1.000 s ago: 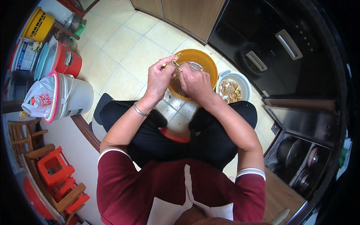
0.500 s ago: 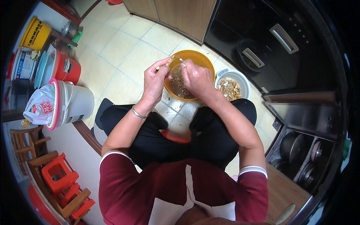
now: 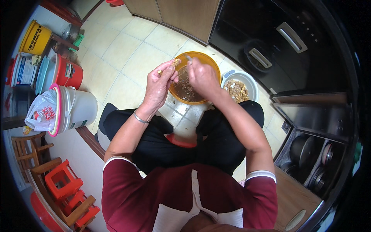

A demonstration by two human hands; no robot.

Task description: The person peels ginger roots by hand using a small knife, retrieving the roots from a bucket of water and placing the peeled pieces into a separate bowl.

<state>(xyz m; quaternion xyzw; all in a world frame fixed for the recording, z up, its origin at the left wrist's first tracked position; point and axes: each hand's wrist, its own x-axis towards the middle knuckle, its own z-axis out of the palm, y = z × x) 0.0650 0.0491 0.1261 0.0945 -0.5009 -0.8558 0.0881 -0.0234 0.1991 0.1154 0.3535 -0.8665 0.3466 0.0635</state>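
My left hand (image 3: 158,83) pinches a small, knobby pale-brown piece (image 3: 175,63) above the left side of a yellow-orange basin (image 3: 208,62), which holds brown murky water (image 3: 180,87) with bits in it. My right hand (image 3: 201,77) grips a small metal tool (image 3: 188,57) over the basin, just right of that piece; the tool is mostly hidden by the fingers. Beside the basin on the right, a light grey bowl (image 3: 253,86) holds several brown and pale pieces (image 3: 235,91).
On the left stand stacked buckets (image 3: 79,104) and tubs, with red stools (image 3: 62,178) below them. A wooden cabinet (image 3: 181,19) and black appliance front (image 3: 247,31) line the far side. At lower right an open drawer (image 3: 309,162) holds pans. My knees flank the basin.
My left hand has moved slightly left and down. My right hand and the metal tool have lifted a little, away from the piece, and more of the basin's water shows.
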